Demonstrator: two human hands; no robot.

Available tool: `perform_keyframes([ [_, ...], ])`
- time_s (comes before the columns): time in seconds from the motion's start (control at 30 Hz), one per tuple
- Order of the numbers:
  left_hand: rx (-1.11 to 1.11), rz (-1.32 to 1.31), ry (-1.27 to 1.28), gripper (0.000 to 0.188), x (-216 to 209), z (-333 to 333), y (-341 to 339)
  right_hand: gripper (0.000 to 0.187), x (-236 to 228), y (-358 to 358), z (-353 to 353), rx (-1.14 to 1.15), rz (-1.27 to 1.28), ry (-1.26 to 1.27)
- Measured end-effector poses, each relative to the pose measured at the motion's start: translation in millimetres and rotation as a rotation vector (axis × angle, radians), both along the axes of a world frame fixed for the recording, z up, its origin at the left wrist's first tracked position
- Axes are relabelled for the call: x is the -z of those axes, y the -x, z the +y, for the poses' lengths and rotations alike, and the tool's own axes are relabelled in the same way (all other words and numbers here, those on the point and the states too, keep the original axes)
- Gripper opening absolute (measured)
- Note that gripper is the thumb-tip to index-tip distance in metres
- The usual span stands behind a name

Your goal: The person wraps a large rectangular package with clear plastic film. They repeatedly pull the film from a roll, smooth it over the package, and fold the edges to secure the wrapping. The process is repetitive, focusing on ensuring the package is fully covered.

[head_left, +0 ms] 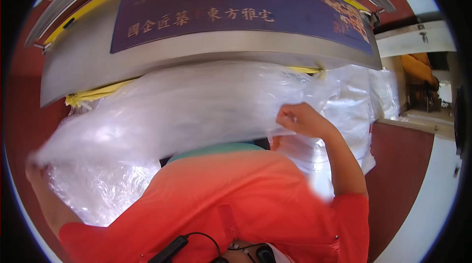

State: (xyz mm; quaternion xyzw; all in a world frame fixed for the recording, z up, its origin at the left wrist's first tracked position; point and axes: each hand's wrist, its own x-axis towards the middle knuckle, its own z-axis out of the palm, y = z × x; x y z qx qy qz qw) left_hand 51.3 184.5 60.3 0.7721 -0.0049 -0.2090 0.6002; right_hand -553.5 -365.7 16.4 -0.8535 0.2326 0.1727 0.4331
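Observation:
A large sheet of clear plastic film [196,101] is stretched in front of me, blurred in places. At the far left my left hand [33,167] is closed at the corner of the film, its fingers partly hidden and smeared. My right hand [301,119] is held up right of the middle, its fingers curled tight on the film's near edge. Between the two hands the film spans across my body and lies up against a grey metal panel [83,73]. More crumpled clear film [101,189] hangs below my left hand.
A dark blue printed sheet [236,12] covers part of the panel. Yellow strips [105,92] run along its near edge. Stacked or folded plastic film [349,101] lies to the right. Dark red floor [403,160] shows beside a white-framed opening [418,42] at far right.

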Motion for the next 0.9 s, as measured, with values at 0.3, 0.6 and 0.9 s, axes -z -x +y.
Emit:
perform_keyframes([
  [0.3, 0.014, -0.327, -0.360, 0.035, 95, -104, -133, 0.032, -132, 233, -271, 0.780, 0.012, 0.283],
  [0.6, 0.149, -1.057, -1.015, 0.043, 118, -294, -112, 0.042, -61, 111, -212, 0.567, -0.584, 1.390],
  [0.9, 0.179, -1.145, -1.053, 0.032, 113, -245, -66, 0.062, 26, 160, -343, 0.859, 0.232, 1.036],
])
